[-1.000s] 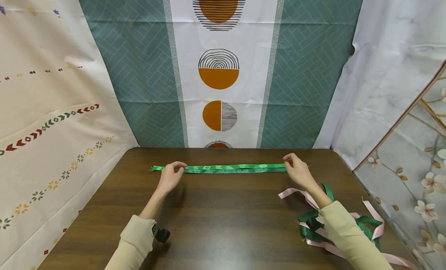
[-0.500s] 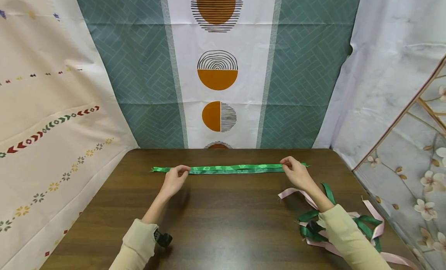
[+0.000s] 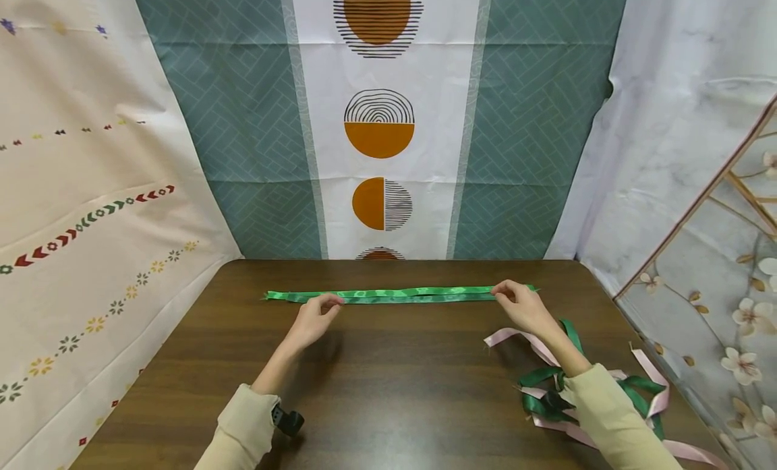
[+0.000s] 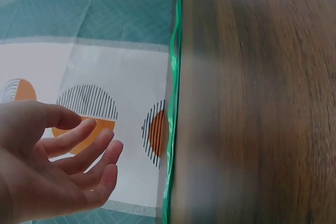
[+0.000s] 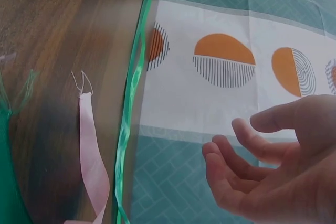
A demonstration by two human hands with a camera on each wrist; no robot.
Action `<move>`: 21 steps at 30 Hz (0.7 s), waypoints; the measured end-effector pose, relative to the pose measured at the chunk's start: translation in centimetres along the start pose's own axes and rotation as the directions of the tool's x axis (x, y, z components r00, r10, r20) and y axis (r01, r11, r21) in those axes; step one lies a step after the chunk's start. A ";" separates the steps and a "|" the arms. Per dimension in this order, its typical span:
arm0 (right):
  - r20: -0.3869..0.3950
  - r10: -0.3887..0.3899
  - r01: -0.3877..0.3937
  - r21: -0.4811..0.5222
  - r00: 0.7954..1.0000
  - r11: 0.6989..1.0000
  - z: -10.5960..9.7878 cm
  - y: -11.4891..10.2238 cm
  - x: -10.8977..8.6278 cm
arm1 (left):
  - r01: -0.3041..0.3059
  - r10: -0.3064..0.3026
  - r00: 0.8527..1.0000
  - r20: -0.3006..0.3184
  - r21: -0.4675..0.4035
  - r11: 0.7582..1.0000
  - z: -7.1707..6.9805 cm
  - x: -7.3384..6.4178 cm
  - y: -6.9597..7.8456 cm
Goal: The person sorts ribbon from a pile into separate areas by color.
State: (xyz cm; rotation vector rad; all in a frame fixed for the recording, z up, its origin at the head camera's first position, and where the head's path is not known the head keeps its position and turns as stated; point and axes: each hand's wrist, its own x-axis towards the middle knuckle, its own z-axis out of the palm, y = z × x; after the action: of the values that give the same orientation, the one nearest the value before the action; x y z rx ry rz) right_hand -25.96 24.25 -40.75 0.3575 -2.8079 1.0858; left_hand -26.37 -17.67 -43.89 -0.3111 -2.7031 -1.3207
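Two green ribbons lie lengthwise across the far part of the table: a bright green ribbon (image 3: pixel 388 292) behind and a darker green ribbon (image 3: pixel 388 299) along its near edge. My left hand (image 3: pixel 315 318) hovers at the near edge of the strips, left of their middle. Over toward their right end is my right hand (image 3: pixel 523 307), its fingertips overlapping the strips in the head view. Both wrist views show the left hand (image 4: pixel 68 161) and the right hand (image 5: pixel 278 161) with loosely bent fingers, nothing between finger and thumb.
A loose tangle of pink ribbon (image 3: pixel 561 424) and dark green ribbon (image 3: pixel 537 404) lies on the right side of the wooden table (image 3: pixel 388 389), partly under the right forearm. A patterned cloth (image 3: pixel 382 139) hangs behind the table's far edge.
My left hand has slid right along the strips and a little nearer, uncovering more of their left end. The right hand shifted slightly left, then drew a little nearer. The ribbons stay in place.
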 end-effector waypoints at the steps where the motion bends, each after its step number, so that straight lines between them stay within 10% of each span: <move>1: 0.009 0.004 -0.004 -0.003 1.000 1.000 -0.1 0.0 -0.1 | 0.000 0.000 1.000 0.011 -0.005 1.000 0.0 0.0 0.0; 14: 0.098 -0.034 0.038 -0.038 0.995 0.999 -1.4 0.8 -0.9 | -0.003 0.008 0.992 0.123 -0.039 0.999 1.5 -0.3 0.8; 21: 0.258 -0.069 0.077 -0.021 0.964 0.997 -2.5 1.4 -1.5 | -0.064 0.081 0.954 0.289 -0.069 0.996 2.7 -0.1 1.5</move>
State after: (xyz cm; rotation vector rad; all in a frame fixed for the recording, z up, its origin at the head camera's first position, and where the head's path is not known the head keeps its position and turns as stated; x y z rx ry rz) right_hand -24.88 27.17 -40.10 0.6367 -3.0013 1.0481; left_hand -25.92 -14.66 -44.43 -0.6541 -2.8554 -1.4373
